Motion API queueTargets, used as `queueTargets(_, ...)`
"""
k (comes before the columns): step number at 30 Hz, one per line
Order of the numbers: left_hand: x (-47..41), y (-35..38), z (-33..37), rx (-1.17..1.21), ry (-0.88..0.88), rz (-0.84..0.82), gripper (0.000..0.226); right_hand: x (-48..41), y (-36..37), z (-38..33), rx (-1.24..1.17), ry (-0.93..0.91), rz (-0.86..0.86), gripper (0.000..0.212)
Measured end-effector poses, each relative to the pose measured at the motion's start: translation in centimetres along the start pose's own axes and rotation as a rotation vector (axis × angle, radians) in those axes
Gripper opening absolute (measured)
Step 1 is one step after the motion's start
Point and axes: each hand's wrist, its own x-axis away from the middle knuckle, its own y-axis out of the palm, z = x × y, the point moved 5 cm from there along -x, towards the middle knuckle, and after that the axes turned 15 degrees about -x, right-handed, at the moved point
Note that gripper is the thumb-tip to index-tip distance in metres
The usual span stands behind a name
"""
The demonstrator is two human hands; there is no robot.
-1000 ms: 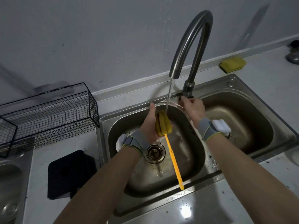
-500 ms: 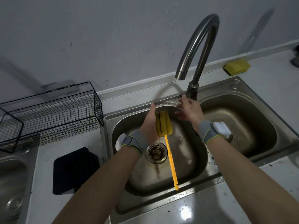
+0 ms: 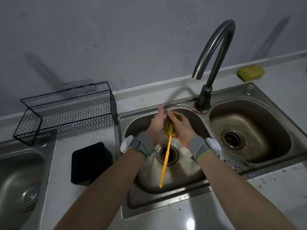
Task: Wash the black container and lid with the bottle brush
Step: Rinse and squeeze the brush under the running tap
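I saw both hands, left hand [image 3: 157, 125] and right hand [image 3: 180, 128], closed around the brush [image 3: 169, 128] head over the sink [image 3: 186, 188], handle pointing toward me, while the black container [image 3: 88, 163] lay on the counter to the left, nearer the left hand.

The double sink [image 3: 249, 168] is brushed stainless steel, dulled and speckled with dark grime near the right drain. The gooseneck faucet [image 3: 214, 47] is satin metal. The bottle brush [image 3: 166, 156] has a glossy yellow plastic handle and a spongy matt head. At left, the basket [image 3: 66, 112] is black wire mesh; the black container [image 3: 89, 163] looks matt.
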Motion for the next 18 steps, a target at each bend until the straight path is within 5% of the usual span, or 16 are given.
queueTargets(6, 0.5, -2.7, -0.9, -0.084, 0.071, 0.145, 0.039, 1.1, 1.5, 0.2, 0.026, 0.108, 0.006, 0.040)
queueTargets(10, 1.3, -2.2, -1.4, -0.196, 0.132, 0.162, 0.051, 2.1, 3.3, 0.8, -0.141, 0.253, 0.061, 0.069)
queueTargets(18, 2.1, -2.3, -1.1, -0.268, 0.223, 0.242, 0.057, 3.1, 4.1, 1.4, -0.026, 0.105, 0.076, 0.071)
